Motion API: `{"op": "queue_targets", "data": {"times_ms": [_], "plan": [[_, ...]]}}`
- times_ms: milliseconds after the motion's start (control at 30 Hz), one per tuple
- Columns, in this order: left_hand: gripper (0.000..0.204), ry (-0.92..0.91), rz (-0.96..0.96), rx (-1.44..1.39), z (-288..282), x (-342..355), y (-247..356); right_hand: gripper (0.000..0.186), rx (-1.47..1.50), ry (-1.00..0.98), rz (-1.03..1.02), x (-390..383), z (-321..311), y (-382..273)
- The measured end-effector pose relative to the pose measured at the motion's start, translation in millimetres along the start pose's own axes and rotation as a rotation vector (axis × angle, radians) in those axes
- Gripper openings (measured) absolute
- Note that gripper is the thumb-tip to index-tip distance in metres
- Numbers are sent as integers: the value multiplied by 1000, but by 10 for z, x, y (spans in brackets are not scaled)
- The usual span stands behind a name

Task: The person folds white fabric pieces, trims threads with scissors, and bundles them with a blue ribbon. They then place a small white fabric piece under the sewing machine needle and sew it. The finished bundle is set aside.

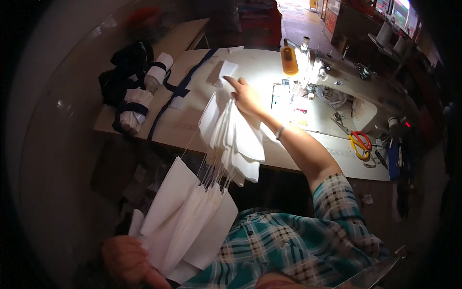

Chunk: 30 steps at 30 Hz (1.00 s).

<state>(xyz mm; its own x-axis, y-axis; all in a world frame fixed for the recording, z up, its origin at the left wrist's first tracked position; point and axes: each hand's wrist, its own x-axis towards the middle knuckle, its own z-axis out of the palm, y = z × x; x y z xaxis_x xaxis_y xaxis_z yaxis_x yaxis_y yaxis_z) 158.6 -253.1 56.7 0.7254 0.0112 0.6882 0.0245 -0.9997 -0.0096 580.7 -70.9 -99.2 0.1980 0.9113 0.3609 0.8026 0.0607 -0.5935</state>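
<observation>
My right hand reaches out over the sewing table, fingers closed on the top of an upper bunch of white fabric pieces, index finger pointing forward. That bunch hangs off my hand, fanned out, over the near edge of the table. Thin threads run down from it to a lower bunch of white fabric pieces, chained together. My left hand is low by my lap, clamped around the bottom of that lower bunch, which spreads upward like a fan.

One small white piece lies flat on the table just ahead of my right fingertip. A dark strap runs along the table to the left, with rolled dark and white bundles at the left end. Sewing machine under bright light sits right of my hand, orange bottle next to it. Red and yellow scissors lie far right.
</observation>
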Motion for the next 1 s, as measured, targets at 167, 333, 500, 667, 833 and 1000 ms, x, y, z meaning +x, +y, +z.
{"op": "queue_targets", "data": {"times_ms": [167,333,500,667,833,1000], "plan": [[44,-184,-207,258,-446,-260,122,43,-215,-207,-37,254,183,-135],[40,475,-948,816,-487,-491,-533,25,-92,-17,-29,-152,59,-64],[31,130,-1070,914,-443,-575,-1651,12,-466,211,-583,-1156,-371,-661],[34,147,-1004,417,279,-110,-2625,32,402,227,-903,-2033,-675,-1367],[31,-157,-894,36,1735,729,-2904,17,510,166,-1029,-2519,-1000,-1828],[43,-505,-591,-160,3018,1488,-2361,16,341,120,-1145,-2769,-940,-2079]]}}
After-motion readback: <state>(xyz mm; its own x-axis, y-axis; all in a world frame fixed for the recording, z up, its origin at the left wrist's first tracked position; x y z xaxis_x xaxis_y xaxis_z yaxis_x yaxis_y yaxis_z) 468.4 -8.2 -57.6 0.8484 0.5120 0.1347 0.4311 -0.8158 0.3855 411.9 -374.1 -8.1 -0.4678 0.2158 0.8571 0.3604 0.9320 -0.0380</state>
